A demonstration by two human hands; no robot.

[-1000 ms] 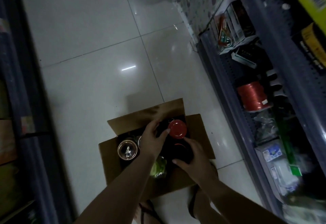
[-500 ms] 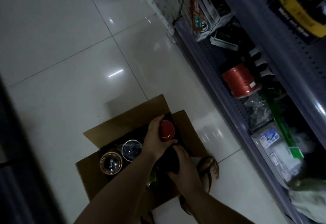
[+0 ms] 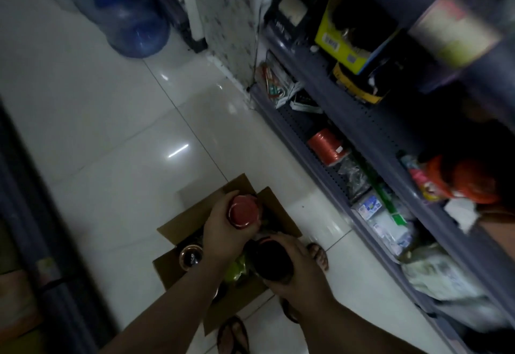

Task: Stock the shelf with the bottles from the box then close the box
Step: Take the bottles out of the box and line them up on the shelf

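- Two bottles now lifted above the box [image 3: 178,266]: left hand [image 3: 223,232] grips red-capped bottle [image 3: 243,212], right hand [image 3: 299,267] grips dark bottle [image 3: 270,259].
- Next: transfer to shelf [image 3: 362,141].

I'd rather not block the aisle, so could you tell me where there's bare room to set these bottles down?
Free: the floor tiles between the box and the blue water jug. Crowded: the bottom shelf, packed with the orange spool and packets; the box, under both hands.
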